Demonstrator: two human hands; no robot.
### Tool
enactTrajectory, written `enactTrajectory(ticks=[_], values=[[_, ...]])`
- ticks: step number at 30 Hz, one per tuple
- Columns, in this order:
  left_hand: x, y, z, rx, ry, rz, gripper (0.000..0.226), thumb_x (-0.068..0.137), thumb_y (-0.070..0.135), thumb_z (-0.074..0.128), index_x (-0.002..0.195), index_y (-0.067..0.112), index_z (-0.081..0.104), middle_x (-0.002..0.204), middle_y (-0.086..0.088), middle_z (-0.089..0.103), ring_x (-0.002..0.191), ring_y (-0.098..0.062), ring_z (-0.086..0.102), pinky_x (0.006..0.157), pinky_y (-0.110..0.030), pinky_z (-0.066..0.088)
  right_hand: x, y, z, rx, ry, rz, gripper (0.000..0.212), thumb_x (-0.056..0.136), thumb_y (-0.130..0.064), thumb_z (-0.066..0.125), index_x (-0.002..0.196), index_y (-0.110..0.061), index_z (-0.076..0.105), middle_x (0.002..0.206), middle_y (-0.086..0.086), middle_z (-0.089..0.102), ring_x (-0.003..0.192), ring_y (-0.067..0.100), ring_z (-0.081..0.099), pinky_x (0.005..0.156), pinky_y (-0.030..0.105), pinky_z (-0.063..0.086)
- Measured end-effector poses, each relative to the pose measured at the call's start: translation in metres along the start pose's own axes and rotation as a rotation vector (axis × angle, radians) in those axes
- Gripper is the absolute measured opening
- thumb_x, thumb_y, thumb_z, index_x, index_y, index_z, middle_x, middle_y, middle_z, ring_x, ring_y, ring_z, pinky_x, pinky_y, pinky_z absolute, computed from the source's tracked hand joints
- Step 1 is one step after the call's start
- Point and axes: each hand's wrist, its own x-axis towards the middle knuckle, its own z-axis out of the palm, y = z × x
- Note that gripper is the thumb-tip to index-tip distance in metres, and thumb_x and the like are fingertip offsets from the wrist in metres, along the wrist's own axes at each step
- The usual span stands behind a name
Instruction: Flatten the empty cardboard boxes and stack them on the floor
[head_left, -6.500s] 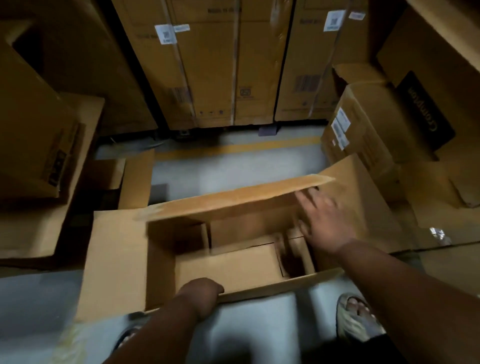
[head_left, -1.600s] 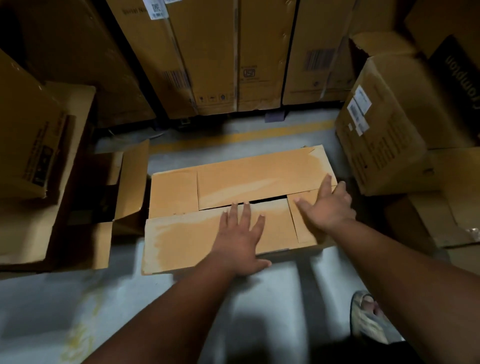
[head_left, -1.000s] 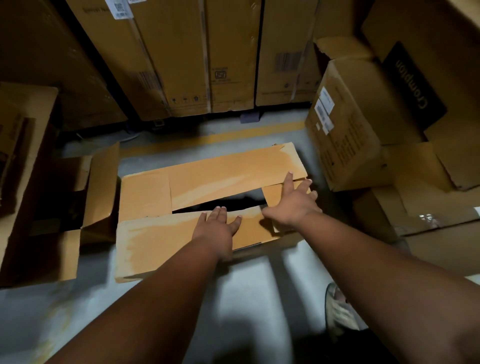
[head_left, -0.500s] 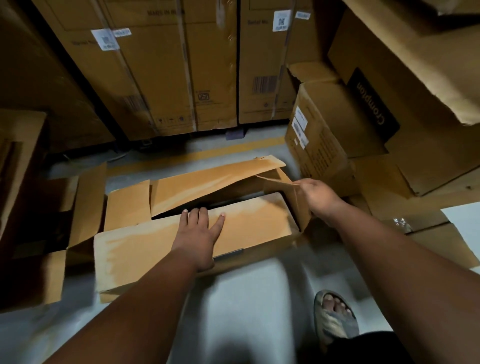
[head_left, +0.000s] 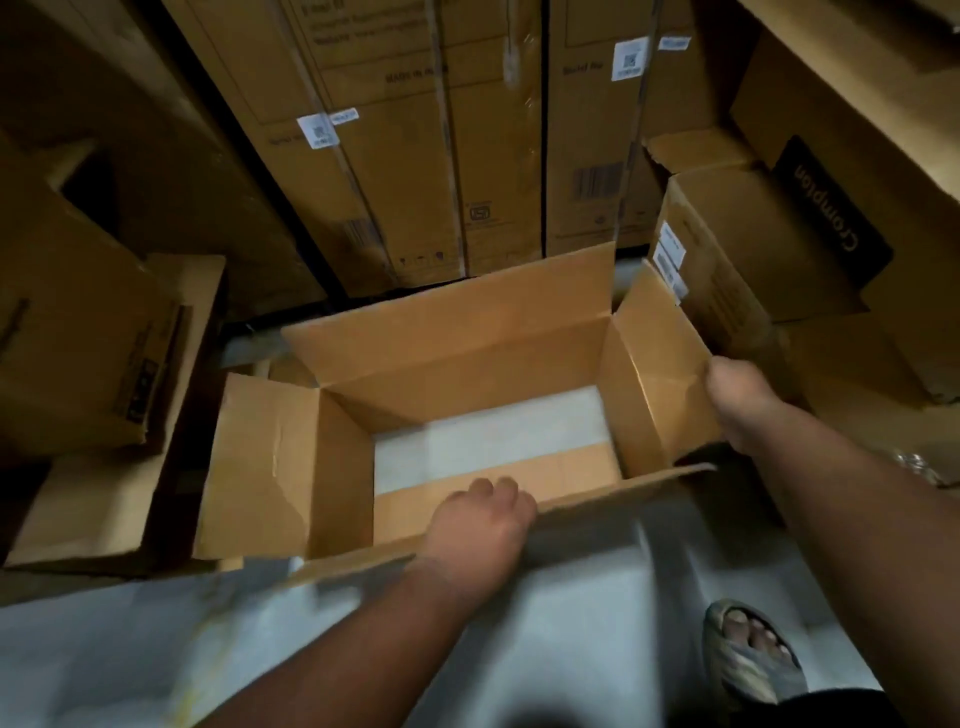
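**Currently: open box held at near wall and right flap**

The cardboard box (head_left: 467, 395) stands open between the two hands, all four flaps turned outward. Through its open bottom a pale strip of floor (head_left: 488, 436) is visible, so the box forms a tube with no closed base.

Left hand (head_left: 480, 525): closed over the top edge of the near wall, fingers curled into the box interior, back of the hand facing the camera. The near flap extends to either side of this hand and appears blurred.

Right hand (head_left: 740, 400): closed on the outer edge of the right-side flap (head_left: 657, 364), which stands tilted upward and outward. The fingers are hidden behind the flap.

Beyond the left hand, the far flap (head_left: 457, 312) rises toward a row of tall sealed cartons (head_left: 415, 156) bearing white labels. To the left of the left hand, the left flap (head_left: 260, 462) lies spread outward, just beside a pile of brown boxes (head_left: 88, 338). Beyond the right hand sits a carton with white stickers (head_left: 727, 260), and above it a box with a black printed "Crompton" panel (head_left: 826, 213).

Below the right forearm, a sandalled foot (head_left: 753, 654) rests on the grey floor.
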Motion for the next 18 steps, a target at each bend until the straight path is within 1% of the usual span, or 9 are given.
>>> enactTrajectory(ticks=[2, 3, 5, 6, 9, 11, 13, 16, 18], values=[[-0.022, 0.011, 0.013, -0.120, -0.213, 0.011, 0.028, 0.093, 0.043, 0.054, 0.102, 0.019, 0.066, 0.105, -0.010, 0.065, 0.098, -0.034, 0.063, 0.075, -0.040, 0.053, -0.001, 0.005, -0.004, 0.028, -0.017, 0.034, 0.029, 0.116, -0.038, 0.041, 0.132, -0.019, 0.056, 0.113, 0.012, 0.062, 0.099, 0.036, 0.060, 0.105, 0.062, 0.051], [-0.028, 0.009, 0.018, -0.175, -0.350, 0.000, 0.046, 0.095, 0.060, 0.055, 0.118, 0.020, 0.064, 0.126, -0.013, 0.063, 0.117, -0.036, 0.058, 0.092, -0.045, 0.051, -0.003, 0.005, -0.004, 0.016, -0.028, 0.029, 0.027, 0.117, -0.037, 0.040, 0.133, -0.020, 0.054, 0.112, 0.012, 0.061, 0.101, 0.036, 0.060, 0.105, 0.062, 0.050], [-0.036, -0.001, 0.023, -0.217, -0.553, -0.035, 0.082, 0.092, 0.079, 0.052, 0.155, 0.026, 0.044, 0.171, -0.016, 0.033, 0.153, -0.033, 0.032, 0.121, -0.054, 0.034, -0.004, 0.002, -0.002, -0.019, -0.016, -0.002, 0.029, 0.117, -0.035, 0.039, 0.135, -0.019, 0.055, 0.121, 0.017, 0.063, 0.112, 0.041, 0.061, 0.109, 0.063, 0.049], [-0.038, -0.006, 0.026, -0.205, -0.580, -0.034, 0.093, 0.092, 0.078, 0.054, 0.166, 0.027, 0.028, 0.181, -0.013, 0.013, 0.163, -0.030, 0.018, 0.128, -0.056, 0.024, -0.005, 0.000, 0.000, -0.048, 0.001, -0.022, 0.032, 0.117, -0.034, 0.039, 0.140, -0.018, 0.055, 0.129, 0.018, 0.063, 0.118, 0.043, 0.061, 0.111, 0.064, 0.048], [-0.042, -0.014, 0.039, -0.101, -0.552, -0.116, 0.107, 0.095, 0.048, 0.069, 0.173, 0.025, -0.001, 0.182, -0.015, -0.003, 0.167, -0.035, 0.003, 0.132, -0.059, 0.011, -0.004, 0.001, 0.008, -0.233, 0.078, -0.116, 0.045, 0.116, -0.024, 0.044, 0.159, -0.015, 0.044, 0.145, 0.022, 0.057, 0.131, 0.047, 0.057, 0.111, 0.061, 0.047], [-0.042, -0.022, 0.043, -0.027, -0.567, -0.332, 0.114, 0.089, 0.044, 0.075, 0.173, 0.021, 0.001, 0.177, -0.020, 0.015, 0.163, -0.042, 0.015, 0.130, -0.065, 0.012, -0.005, 0.006, 0.012, -0.325, 0.134, -0.211, 0.050, 0.114, -0.019, 0.048, 0.163, -0.016, 0.037, 0.148, 0.023, 0.056, 0.133, 0.049, 0.057, 0.107, 0.060, 0.048], [-0.042, -0.034, 0.042, -0.030, -0.617, -0.481, 0.118, 0.086, 0.058, 0.078, 0.172, 0.017, 0.007, 0.171, -0.018, 0.030, 0.156, -0.043, 0.029, 0.128, -0.068, 0.018, -0.005, 0.007, 0.015, -0.409, 0.186, -0.290, 0.062, 0.112, -0.023, 0.052, 0.167, -0.029, 0.023, 0.147, 0.020, 0.056, 0.130, 0.049, 0.059, 0.102, 0.063, 0.052], [-0.057, -0.042, 0.045, 0.037, -0.630, -0.392, 0.137, 0.083, 0.068, 0.079, 0.171, 0.021, -0.015, 0.179, -0.024, 0.002, 0.164, -0.047, 0.011, 0.128, -0.071, 0.010, -0.007, 0.002, 0.024, -0.754, 0.269, -0.472, 0.096, 0.106, -0.025, 0.063, 0.171, -0.041, -0.006, 0.142, 0.020, 0.046, 0.117, 0.042, 0.059, 0.088, 0.054, 0.053], [-0.068, -0.035, 0.048, 0.085, -0.604, -0.251, 0.144, 0.081, 0.072, 0.078, 0.168, 0.027, -0.027, 0.177, -0.026, -0.022, 0.165, -0.050, -0.007, 0.123, -0.078, -0.003, -0.006, -0.003, 0.036, -1.056, 0.398, -0.617, 0.107, 0.099, -0.028, 0.071, 0.172, -0.036, -0.006, 0.139, 0.020, 0.041, 0.118, 0.041, 0.051, 0.087, 0.053, 0.053]])
